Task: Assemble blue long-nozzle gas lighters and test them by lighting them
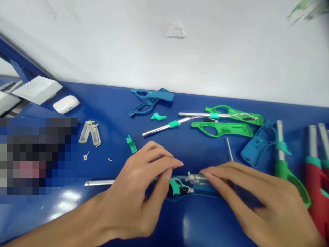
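A blue lighter half-shell (205,190) lies on the table, with a teal trigger (175,187), white wires and a silver barrel (99,183) pointing left. My left hand (140,187) arches over the barrel end of this shell. Its thumb tip meets the underside of the index finger; whatever may be between them is hidden. At the shell's right part, my right hand (254,195) pinches a clear fuel tank (197,178) between thumb and fingers. The tank's valve end faces left, and the fingers cover its right end.
Behind my hands lie blue shell halves (160,95), green shell halves (222,129), wired barrels (168,126) and teal triggers (158,116). Two clear tanks (90,133) sit left. Red lighters (315,181) and a green lighter (288,171) stand right. A white earbud case (66,104) is at the back left.
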Available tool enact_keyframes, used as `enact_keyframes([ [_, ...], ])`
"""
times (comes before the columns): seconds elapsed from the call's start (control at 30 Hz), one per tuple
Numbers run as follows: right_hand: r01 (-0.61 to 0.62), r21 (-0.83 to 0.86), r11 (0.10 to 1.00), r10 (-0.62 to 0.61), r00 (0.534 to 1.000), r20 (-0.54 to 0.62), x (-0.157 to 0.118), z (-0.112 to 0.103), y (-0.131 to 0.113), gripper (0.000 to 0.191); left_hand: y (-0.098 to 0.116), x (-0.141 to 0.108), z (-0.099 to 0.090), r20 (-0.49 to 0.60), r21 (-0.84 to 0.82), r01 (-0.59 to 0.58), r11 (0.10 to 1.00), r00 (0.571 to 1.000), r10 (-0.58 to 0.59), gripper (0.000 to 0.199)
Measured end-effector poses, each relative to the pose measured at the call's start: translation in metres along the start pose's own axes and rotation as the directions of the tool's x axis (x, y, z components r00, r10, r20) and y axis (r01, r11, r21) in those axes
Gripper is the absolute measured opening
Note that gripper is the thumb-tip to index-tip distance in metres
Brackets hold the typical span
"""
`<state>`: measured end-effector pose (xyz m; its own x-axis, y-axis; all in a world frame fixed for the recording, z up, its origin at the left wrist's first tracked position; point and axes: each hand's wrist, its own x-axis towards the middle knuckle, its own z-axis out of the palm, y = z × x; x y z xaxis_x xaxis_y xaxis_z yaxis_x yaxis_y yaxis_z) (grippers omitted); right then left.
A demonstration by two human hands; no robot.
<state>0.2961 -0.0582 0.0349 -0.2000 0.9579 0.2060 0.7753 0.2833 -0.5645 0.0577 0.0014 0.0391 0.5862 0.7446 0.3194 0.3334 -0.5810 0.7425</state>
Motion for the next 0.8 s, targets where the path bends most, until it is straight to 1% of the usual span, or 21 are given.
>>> enact_keyframes([
  [0.03,-0.012,0.003,1.0,0.012,1.0,-0.004,0.0,0.0,0.0,0.016,0.0,0.001,-0.002,-0.002,-0.006,0.028,1.0,1.0,-0.028,0.029],
  [0.1,-0.023,-0.001,1.0,0.023,1.0,-0.003,-0.001,0.001,-0.001,0.014,0.0,0.002,-0.004,-0.017,-0.014,0.037,0.999,0.999,-0.037,0.028],
  [0.2,-0.022,-0.004,1.0,0.022,1.0,0.003,-0.001,0.0,-0.001,0.013,-0.001,0.001,-0.001,-0.048,0.01,-0.012,1.0,0.999,0.013,0.025],
  [0.3,-0.048,0.016,0.999,0.048,0.999,0.022,-0.001,-0.001,-0.002,0.012,-0.002,0.0,0.004,-0.037,0.032,-0.09,0.995,0.995,0.091,0.023],
  [0.4,-0.088,0.033,0.996,0.087,0.995,0.048,0.0,0.0,-0.004,0.013,-0.003,-0.001,0.009,0.013,0.062,-0.146,0.987,0.989,0.145,0.021],
  [0.57,-0.114,0.028,0.993,0.112,0.992,0.06,0.003,0.001,-0.004,0.013,-0.003,-0.005,0.011,0.127,0.13,-0.146,0.981,0.983,0.13,0.014],
  [0.63,-0.104,0.017,0.994,0.103,0.992,0.067,0.003,0.002,-0.003,0.014,-0.003,-0.006,0.01,0.185,0.178,-0.136,0.975,0.977,0.103,0.017],
  [0.7,-0.093,0.021,0.995,0.091,0.993,0.077,0.003,0.002,-0.002,0.015,-0.003,-0.008,0.01,0.234,0.238,-0.14,0.961,0.969,0.083,0.024],
  [0.8,-0.083,0.035,0.996,0.079,0.992,0.093,0.002,0.002,0.0,0.016,-0.005,-0.009,0.012,0.244,0.278,-0.153,0.949,0.966,0.084,0.03],
])
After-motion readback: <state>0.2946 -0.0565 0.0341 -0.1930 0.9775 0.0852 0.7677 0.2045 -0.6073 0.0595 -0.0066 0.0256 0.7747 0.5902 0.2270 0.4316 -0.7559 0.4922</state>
